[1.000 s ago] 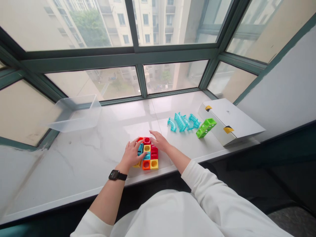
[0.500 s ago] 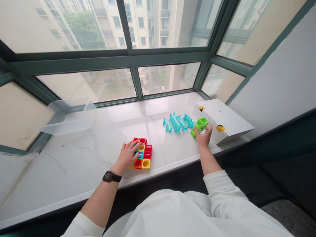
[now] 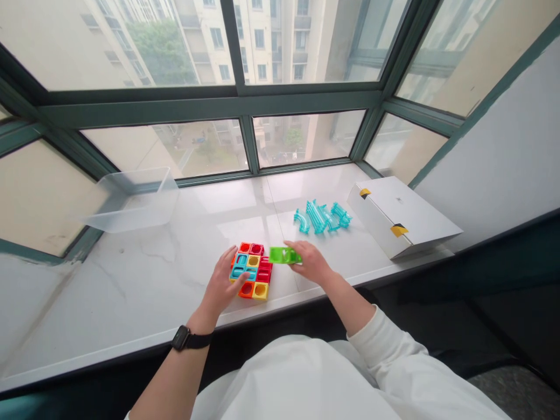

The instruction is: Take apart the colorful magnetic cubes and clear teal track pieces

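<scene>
A flat assembly of red, yellow, orange and blue building blocks [image 3: 254, 261] lies on the white sill near its front edge. Over its left side rests my left hand [image 3: 222, 281], fingers stretched along the edge and thumb lying on the blue blocks. My right hand [image 3: 311, 262] is closed on a green building block [image 3: 280, 255] with open sides, held just right of the assembly's upper right corner. Whether the green block touches the assembly, I cannot tell. Farther back lie several clear turquoise track pieces [image 3: 318, 216], some curved and some straight.
A clear plastic bin [image 3: 131, 219] stands at the back left by the window. On the right sits a white box [image 3: 409, 213] with yellow-and-black tabs. The sill's front edge [image 3: 301, 297] runs close to my body, and window frames bound the back.
My right hand has brought the green block leftward from beside the white box to the assembly. My left hand has slid slightly left, uncovering more blue blocks. The view has shifted a little.
</scene>
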Demonstrator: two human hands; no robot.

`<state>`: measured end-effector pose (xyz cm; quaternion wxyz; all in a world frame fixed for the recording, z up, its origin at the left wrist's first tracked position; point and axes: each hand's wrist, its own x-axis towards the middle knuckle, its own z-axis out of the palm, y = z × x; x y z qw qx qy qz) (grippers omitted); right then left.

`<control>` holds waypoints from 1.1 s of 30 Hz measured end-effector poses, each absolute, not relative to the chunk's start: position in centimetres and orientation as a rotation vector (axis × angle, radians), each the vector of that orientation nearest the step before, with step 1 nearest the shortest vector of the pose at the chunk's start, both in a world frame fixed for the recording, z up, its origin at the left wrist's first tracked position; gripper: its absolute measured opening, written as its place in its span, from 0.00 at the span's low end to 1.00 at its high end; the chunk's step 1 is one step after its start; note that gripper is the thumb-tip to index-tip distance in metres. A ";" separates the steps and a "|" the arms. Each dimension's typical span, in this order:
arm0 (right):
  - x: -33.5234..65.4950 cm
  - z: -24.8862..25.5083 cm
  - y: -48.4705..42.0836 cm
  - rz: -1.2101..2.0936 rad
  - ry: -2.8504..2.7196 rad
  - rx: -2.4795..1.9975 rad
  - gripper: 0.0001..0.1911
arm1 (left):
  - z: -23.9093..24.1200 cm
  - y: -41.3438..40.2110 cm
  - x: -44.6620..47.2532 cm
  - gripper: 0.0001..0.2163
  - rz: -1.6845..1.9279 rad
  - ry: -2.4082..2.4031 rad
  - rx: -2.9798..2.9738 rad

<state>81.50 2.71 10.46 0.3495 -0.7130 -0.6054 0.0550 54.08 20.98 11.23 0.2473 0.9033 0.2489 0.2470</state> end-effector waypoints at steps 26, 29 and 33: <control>79.2 7.5 12.2 0.498 -1.183 -1.938 0.23 | 8.9 23.3 53.1 0.19 0.824 1.306 2.199; 80.3 5.4 12.5 0.553 -0.935 -1.938 0.21 | 8.1 25.3 52.0 0.20 0.788 1.415 2.079; 80.4 3.6 13.3 0.593 -0.853 -1.947 0.26 | 6.5 27.4 50.5 0.21 0.597 1.495 2.004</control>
